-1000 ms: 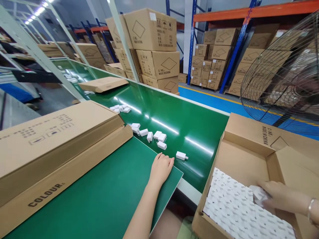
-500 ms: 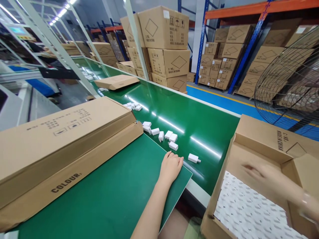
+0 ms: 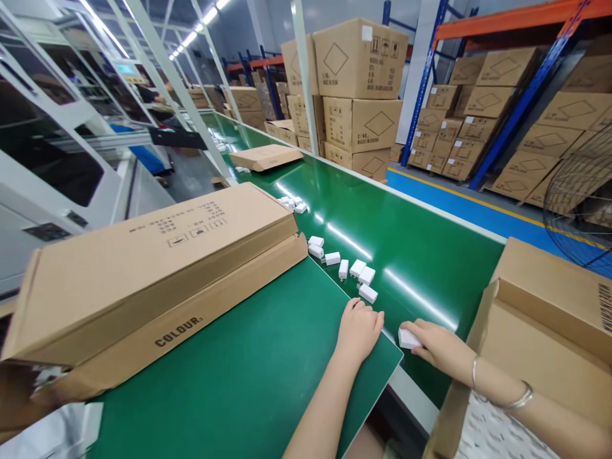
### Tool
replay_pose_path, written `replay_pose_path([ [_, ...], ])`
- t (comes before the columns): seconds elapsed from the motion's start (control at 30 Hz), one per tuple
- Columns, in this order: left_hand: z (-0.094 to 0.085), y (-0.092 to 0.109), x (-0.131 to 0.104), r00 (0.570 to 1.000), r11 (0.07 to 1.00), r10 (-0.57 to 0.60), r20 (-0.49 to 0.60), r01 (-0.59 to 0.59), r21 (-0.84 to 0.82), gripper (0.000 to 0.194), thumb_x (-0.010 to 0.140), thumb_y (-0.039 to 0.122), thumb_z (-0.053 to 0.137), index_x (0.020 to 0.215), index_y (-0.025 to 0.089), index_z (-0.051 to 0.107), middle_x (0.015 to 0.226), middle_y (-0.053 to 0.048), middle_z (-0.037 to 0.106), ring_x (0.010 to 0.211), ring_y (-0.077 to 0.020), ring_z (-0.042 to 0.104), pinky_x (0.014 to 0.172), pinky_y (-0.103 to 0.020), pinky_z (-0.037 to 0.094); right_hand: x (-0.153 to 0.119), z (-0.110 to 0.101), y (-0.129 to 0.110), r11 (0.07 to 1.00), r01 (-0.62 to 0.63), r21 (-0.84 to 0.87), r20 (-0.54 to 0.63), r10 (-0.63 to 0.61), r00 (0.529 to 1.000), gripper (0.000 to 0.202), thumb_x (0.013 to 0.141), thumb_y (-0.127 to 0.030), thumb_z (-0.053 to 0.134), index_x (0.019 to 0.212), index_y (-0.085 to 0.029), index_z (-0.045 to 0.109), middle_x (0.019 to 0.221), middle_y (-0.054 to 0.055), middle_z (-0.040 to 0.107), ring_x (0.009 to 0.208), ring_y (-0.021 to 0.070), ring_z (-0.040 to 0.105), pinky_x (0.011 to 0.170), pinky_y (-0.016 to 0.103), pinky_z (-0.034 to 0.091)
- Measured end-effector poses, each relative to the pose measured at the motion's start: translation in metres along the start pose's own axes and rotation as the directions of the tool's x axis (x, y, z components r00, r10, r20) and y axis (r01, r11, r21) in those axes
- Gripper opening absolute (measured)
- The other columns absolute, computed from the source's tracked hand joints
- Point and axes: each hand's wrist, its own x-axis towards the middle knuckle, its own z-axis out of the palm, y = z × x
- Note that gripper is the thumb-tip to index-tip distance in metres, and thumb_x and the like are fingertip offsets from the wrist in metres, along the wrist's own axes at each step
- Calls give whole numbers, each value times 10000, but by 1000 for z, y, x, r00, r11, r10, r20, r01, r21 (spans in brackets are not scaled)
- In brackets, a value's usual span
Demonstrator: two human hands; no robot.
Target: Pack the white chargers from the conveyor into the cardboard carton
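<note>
My right hand [image 3: 437, 347] is closed over a small white charger plug [image 3: 407, 338] on the green conveyor belt [image 3: 430, 268], just past the corner of a green board [image 3: 248, 376]. My left hand [image 3: 358, 330] rests palm down on that board's far corner, fingers curled at the edge, holding nothing. A loose row of several white plugs [image 3: 356, 271] lies on the belt just beyond my left hand. Another small cluster of white plugs [image 3: 294, 203] lies further up the belt.
Two flat brown cartons [image 3: 157, 274] lie stacked on the board at left. An open carton [image 3: 545, 319] with white patterned packing stands at right. A flat carton [image 3: 265, 156] rides further up the belt. Stacked boxes [image 3: 361, 95], racking and a wire fan [image 3: 581, 210] stand behind.
My right hand left the open carton at right and came over to the belt, closing on the lone white plug. My left hand stayed on the board corner. The view swung left.
</note>
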Motion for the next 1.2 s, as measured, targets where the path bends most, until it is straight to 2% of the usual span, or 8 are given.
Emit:
replay_pose_path([
  [0.13, -1, -1, 1, 1000, 1000, -12, 8, 12, -16, 411, 890, 254, 350, 634, 177, 662, 644, -42, 632, 748, -149, 551, 955, -360, 344, 19, -18, 3, 994, -32, 102, -141, 46, 989, 354, 754, -159, 561, 1101, -201, 505, 1006, 59, 487, 795, 165, 545, 729, 280, 438],
  [0.23, -1, -1, 1, 997, 998, -63, -38, 62, -13, 382, 889, 243, 334, 697, 175, 658, 698, -47, 619, 807, -160, 544, 997, -359, 325, 46, -35, 6, 998, -36, 47, -171, 44, 984, 326, 741, -134, 559, 1066, -155, 558, 1013, 95, 476, 869, 196, 524, 780, 295, 422],
  [0.4, -1, 1, 2, 959, 967, -245, -140, 251, 32, 285, 838, 185, 357, 786, 139, 634, 952, -112, 598, 1014, -239, 486, 1055, -494, 230, 89, -52, -1, 999, 5, 54, 3, -5, 1000, 436, 664, -41, 578, 1098, -69, 548, 1034, 157, 494, 995, 271, 466, 864, 357, 365],
  [0.57, -2, 3, 1, 959, 959, -256, -118, 268, 96, 292, 822, 187, 367, 905, 105, 635, 1123, -150, 550, 1131, -274, 412, 1061, -543, 180, 116, -52, -6, 949, -11, 316, 205, -57, 977, 299, 624, -194, 686, 911, -152, 612, 840, 34, 556, 791, 179, 520, 701, 258, 410],
  [0.7, -3, 4, 1, 965, 961, -249, -81, 256, 99, 313, 832, 195, 359, 938, 95, 637, 1038, -142, 580, 1097, -264, 433, 1062, -538, 182, 121, -41, -6, 828, -171, 533, 330, -17, 944, 278, 722, -398, 621, 758, -132, 547, 698, 17, 537, 679, 139, 523, 609, 238, 430],
  [0.9, -3, 2, 1, 968, 968, -237, -78, 242, 64, 296, 826, 178, 363, 821, 121, 653, 940, -126, 603, 1068, -262, 442, 1063, -546, 157, 118, -20, -8, 626, -356, 694, 400, 76, 913, 506, 648, -596, 651, 642, -147, 419, 571, -15, 467, 521, 66, 438, 505, 189, 387],
  [1.07, -4, 0, 0, 976, 978, -209, -65, 209, 0, 266, 819, 152, 367, 802, 147, 633, 841, -78, 620, 961, -220, 496, 1071, -527, 144, 108, -18, -6, 497, -416, 761, 463, 32, 886, 536, 614, -618, 669, 676, -125, 468, 567, -27, 445, 485, 36, 372, 437, 161, 290],
  [1.2, -8, 0, 1, 982, 972, -188, -22, 183, -147, 270, 820, 156, 380, 696, 206, 615, 820, -1, 649, 877, -160, 535, 1083, -497, 124, 94, -17, 3, 405, -367, 837, 407, -13, 913, 493, 624, -553, 699, 776, -125, 508, 671, -17, 499, 577, 46, 443, 507, 153, 339],
])
